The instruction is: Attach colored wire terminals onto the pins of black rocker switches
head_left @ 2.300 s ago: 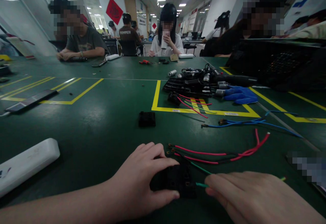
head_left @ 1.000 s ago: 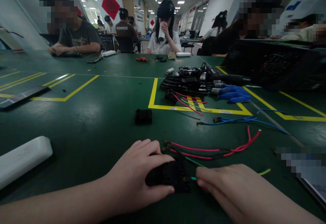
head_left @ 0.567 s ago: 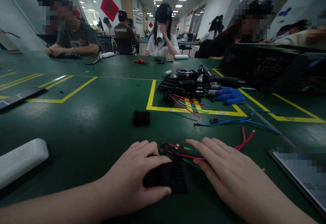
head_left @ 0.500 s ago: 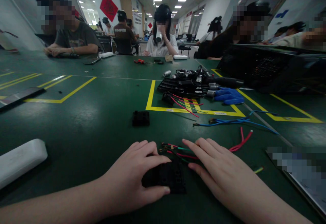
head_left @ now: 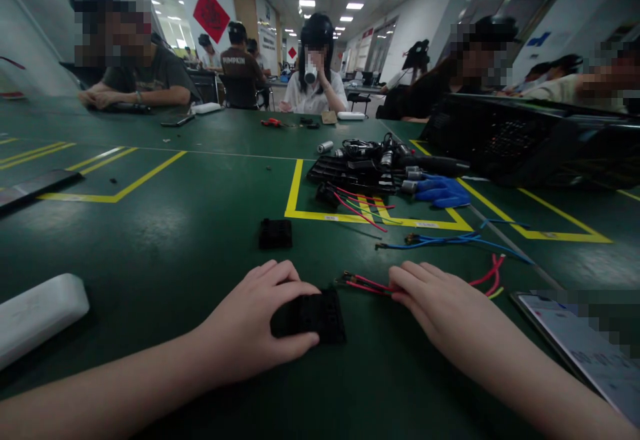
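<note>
My left hand [head_left: 265, 320] is curved around a flat black plastic part [head_left: 327, 317] on the green table, thumb at its near side and fingers at its far side. To the right, my right hand [head_left: 425, 293] pinches a bundle of red wires [head_left: 363, 283] with metal ends that point left toward the black part. The wires' other ends, red and yellow-green, stick out beyond my wrist. Wires and black part are apart. Further off lies a second black plastic part [head_left: 275, 233]. Several blue wires [head_left: 440, 239] with metal ends lie beyond my right hand.
A pile of black cables and parts [head_left: 360, 167] lies within yellow tape, beside a blue bundle [head_left: 443, 191]. A white elongated object [head_left: 43, 317] is at left, a tablet-like screen [head_left: 575, 347] at right. Several people sit around; one across the table [head_left: 315, 90] holds a cup.
My right hand has closed on the wires and drawn them right, away from the black part. My left hand and the black part have shifted slightly left and away from me.
</note>
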A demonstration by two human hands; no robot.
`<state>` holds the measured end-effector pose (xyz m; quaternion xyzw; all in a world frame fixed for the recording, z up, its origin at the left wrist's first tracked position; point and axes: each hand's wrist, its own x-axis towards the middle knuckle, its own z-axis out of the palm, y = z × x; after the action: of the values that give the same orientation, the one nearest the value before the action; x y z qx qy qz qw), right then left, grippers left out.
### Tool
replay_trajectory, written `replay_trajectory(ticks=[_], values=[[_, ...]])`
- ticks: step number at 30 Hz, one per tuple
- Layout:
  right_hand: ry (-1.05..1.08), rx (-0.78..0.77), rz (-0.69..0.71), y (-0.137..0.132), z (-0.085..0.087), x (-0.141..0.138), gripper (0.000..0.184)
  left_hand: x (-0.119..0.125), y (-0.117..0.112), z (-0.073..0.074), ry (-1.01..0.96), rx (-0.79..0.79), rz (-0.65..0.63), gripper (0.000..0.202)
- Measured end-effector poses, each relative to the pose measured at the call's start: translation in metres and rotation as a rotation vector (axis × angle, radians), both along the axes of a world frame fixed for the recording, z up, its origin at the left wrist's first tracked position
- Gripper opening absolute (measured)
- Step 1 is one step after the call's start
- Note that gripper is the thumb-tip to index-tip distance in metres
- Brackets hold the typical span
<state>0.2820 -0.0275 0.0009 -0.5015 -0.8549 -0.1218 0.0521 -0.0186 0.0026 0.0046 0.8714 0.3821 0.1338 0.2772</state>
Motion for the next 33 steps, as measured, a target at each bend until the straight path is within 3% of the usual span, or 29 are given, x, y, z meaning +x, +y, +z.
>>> replay_trajectory(ticks=[5, 11, 15, 18, 23, 29, 33], values=[[-0.017, 0.010, -0.062, 0.009, 0.001, 0.021, 0.012, -0.005, 0.012, -0.003, 0.029, 0.075, 0.129, 0.036], [-0.024, 0.035, -0.144, 0.013, -0.004, 0.025, 0.016, -0.005, 0.017, -0.004, 0.101, 0.130, 0.265, 0.037], [-0.024, 0.079, -0.203, 0.013, -0.004, 0.022, 0.025, -0.005, 0.021, -0.002, 0.115, 0.129, 0.318, 0.047], [-0.004, 0.104, -0.206, 0.019, 0.007, 0.011, 0.040, -0.005, 0.022, -0.001, 0.123, 0.126, 0.328, 0.052], [0.016, 0.103, -0.211, 0.069, 0.030, -0.023, 0.070, -0.005, 0.020, 0.000, 0.125, 0.110, 0.310, 0.046], [-0.052, 0.053, -0.273, 0.154, 0.022, -0.046, 0.041, -0.006, 0.019, -0.003, 0.120, 0.127, 0.295, 0.043], [-0.103, 0.054, -0.195, 0.156, 0.018, -0.047, 0.038, -0.008, 0.019, -0.005, 0.110, 0.139, 0.281, 0.044]])
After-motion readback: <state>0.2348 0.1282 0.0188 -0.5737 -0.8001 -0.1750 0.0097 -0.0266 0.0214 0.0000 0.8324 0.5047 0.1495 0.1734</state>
